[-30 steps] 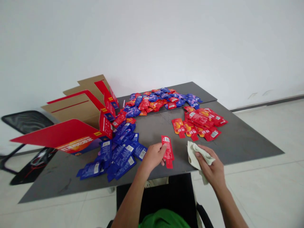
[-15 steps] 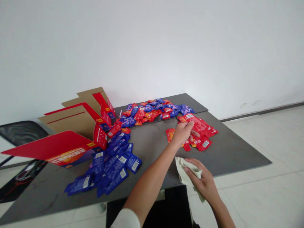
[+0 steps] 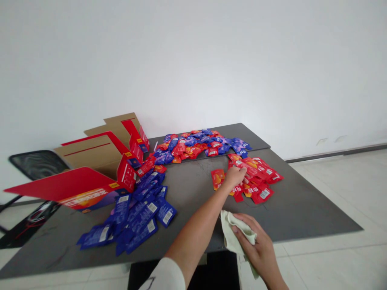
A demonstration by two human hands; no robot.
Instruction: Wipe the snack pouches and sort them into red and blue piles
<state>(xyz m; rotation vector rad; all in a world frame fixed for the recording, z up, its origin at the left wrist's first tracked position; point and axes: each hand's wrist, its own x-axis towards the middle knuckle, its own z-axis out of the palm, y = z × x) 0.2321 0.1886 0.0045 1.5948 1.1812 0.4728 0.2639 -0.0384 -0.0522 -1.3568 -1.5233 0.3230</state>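
1. L hand [image 3: 236, 176] has moved from near table edge out to red sachets [image 3: 256, 177] vs. 1 s prior; fingers curled down, touching top of pile. Hold on any sachet: can't tell.
2. R hand [image 3: 256, 245] closed on off-white cloth [image 3: 234, 233], cloth bunched under palm, near table edge.
3. Red pile on grey table [image 3: 296, 209], right of centre; single red sachet [image 3: 218, 179] just left of L hand.
4. Blue sachets [image 3: 142, 217] left; mixed red/blue heap [image 3: 196, 147] beyond; opened red carton [image 3: 90, 181] at far left.

Left hand [image 3: 235, 177] outstretched, right hand [image 3: 255, 245] curled
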